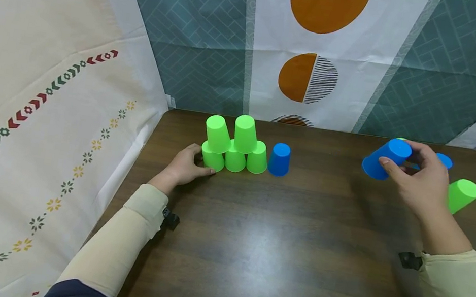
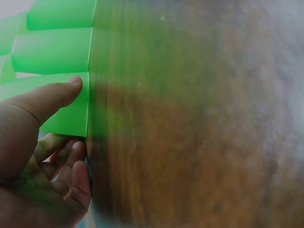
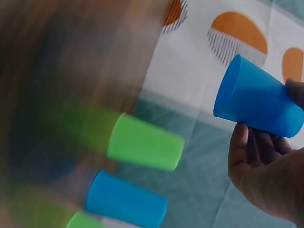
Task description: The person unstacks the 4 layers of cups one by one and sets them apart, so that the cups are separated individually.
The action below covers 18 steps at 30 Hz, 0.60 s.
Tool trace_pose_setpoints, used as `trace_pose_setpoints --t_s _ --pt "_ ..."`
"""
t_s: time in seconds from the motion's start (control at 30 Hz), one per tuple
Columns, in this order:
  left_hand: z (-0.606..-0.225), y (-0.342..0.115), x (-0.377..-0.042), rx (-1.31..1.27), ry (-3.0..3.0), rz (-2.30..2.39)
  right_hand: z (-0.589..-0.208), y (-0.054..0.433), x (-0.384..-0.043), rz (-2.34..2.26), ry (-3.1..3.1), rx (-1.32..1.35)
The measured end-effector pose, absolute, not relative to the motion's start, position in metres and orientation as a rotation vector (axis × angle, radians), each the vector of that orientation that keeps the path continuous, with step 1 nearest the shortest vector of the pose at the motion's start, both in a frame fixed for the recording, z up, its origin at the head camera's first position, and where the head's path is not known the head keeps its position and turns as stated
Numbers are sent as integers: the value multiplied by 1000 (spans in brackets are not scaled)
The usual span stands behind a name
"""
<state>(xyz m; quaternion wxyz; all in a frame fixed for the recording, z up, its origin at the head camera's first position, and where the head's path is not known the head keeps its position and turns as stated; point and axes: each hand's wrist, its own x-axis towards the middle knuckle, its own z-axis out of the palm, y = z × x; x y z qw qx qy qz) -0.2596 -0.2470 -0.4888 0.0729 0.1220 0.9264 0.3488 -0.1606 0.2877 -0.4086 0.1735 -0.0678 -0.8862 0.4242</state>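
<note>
Toward the table's left end, green plastic cups stand upside down: three in a bottom row and two (image 1: 245,134) bridging them. My left hand (image 1: 184,165) holds the leftmost bottom green cup (image 1: 212,159); in the left wrist view the thumb (image 2: 61,94) lies across its near side, the other fingers curl beyond it. Just right of the row stands an upside-down blue cup (image 1: 280,160). Over the right side, my right hand (image 1: 428,190) grips another blue cup (image 1: 384,157) between thumb and fingers, raised and tilted, its mouth facing down.
Near the right hand stand a green cup (image 1: 461,196) and a blue cup (image 1: 445,160), partly behind the hand; another green cup (image 3: 146,142) shows in the right wrist view. Patterned cloth (image 1: 190,33) hangs behind the brown table (image 1: 268,255), and white cloth (image 1: 59,142) at its left.
</note>
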Motion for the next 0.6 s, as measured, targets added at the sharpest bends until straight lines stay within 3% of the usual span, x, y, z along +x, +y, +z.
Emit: trace_pose_setpoints --t_s 0.6 --pt "-488 -248 -259 353 2784 1026 -430 366 -114 929 -2671 -548"
